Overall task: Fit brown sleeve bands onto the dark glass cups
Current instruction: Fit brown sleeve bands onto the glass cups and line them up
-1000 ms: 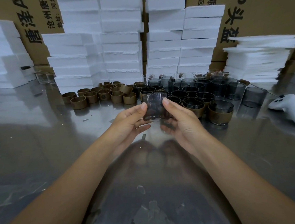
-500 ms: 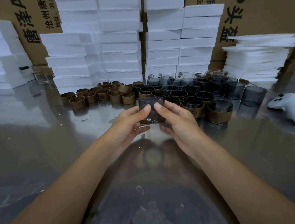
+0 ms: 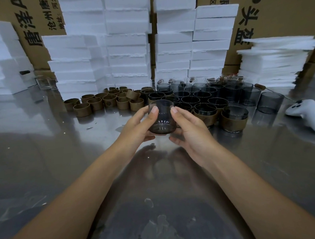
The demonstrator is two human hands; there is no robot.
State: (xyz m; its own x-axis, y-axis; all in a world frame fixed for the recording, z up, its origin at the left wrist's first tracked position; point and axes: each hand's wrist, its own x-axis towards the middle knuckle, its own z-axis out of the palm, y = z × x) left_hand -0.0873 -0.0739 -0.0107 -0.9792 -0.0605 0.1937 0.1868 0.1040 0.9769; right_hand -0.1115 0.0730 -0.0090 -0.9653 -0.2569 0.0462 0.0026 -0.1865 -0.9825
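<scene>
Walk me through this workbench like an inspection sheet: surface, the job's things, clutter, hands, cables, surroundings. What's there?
Surface: shiny metal table, reflective, with a few white specks.
Job's things: held cup, dark glass, no band on it, lifted off the table; loose brown bands to the left; banded cups to the right; bare dark cups behind them.
Clutter: white game controller near the right edge.
Hands: left hand and right hand both grip the held cup, thumbs on its near side.
Cables: none certain; a thin brown-tipped rod or cord lies beyond the cups.
Surroundings: stacked white foam blocks, foam sheets, printed cardboard boxes.
</scene>
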